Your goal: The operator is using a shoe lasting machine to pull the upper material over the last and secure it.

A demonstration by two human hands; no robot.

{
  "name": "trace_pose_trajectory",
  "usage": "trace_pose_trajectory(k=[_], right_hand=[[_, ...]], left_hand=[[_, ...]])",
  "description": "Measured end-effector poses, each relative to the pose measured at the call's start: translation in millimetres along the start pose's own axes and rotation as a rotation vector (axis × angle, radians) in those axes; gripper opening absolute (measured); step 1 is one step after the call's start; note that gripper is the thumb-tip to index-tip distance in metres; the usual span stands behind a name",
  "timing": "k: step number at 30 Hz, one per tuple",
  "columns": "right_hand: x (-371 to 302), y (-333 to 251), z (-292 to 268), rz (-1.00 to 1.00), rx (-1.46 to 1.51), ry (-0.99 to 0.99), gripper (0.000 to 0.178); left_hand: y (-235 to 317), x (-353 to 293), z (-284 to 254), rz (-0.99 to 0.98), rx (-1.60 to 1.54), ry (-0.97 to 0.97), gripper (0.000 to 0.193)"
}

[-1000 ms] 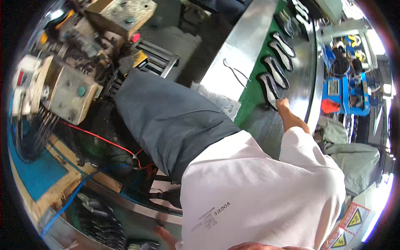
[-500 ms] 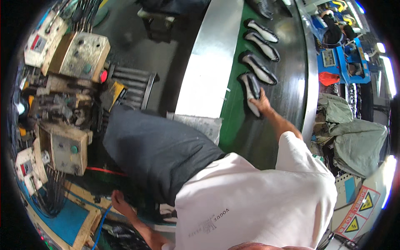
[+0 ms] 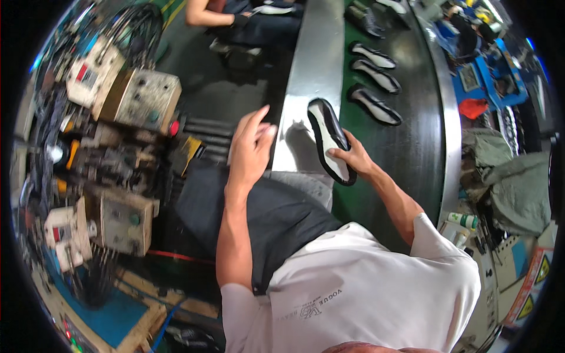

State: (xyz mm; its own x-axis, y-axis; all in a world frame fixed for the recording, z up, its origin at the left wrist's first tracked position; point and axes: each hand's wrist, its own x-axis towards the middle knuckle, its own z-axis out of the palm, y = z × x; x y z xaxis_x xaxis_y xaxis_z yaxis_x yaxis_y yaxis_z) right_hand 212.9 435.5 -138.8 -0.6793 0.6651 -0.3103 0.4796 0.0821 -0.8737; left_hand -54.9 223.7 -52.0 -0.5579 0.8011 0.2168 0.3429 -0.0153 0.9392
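Observation:
My right hand grips a black shoe upper with a pale underside, holding it tilted over the bright metal ledge. The thumb presses on the pale side, and the fingers wrap the black edge. My left hand is raised to the left of the shoe, fingers apart, holding nothing. On the conveyor belt to the right, several similar shoes lie in a row, the nearest with its pale side up.
Machine control boxes with buttons stand at the left. A co-worker's arm and a shoe on their lap show at the top. Blue bins, a red bag and grey cloth covers line the far right beyond the belt's metal rail.
My right hand has lifted the nearest shoe off the belt and carried it left over the ledge. My left hand has risen from low on the left toward the shoe.

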Motion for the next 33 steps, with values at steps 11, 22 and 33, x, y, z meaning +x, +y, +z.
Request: trace_pose_trajectory(k=[11,22,33], right_hand=[[12.9,-147.5,189.4,-0.515,-0.242,-0.771,0.114],[-8.9,-111.9,287.0,-0.965,-0.194,-0.77,0.114],[-2.1,-101.8,286.0,-0.957,-0.195,-0.7,0.12]], left_hand=[[26.2,-127.7,-116.6,0.108,0.743,0.461,0.04],[40.9,-206.3,-96.2,-0.231,0.185,0.68,0.081],[25.6,-190.0,-94.9,-0.16,0.19,0.619,0.043]])
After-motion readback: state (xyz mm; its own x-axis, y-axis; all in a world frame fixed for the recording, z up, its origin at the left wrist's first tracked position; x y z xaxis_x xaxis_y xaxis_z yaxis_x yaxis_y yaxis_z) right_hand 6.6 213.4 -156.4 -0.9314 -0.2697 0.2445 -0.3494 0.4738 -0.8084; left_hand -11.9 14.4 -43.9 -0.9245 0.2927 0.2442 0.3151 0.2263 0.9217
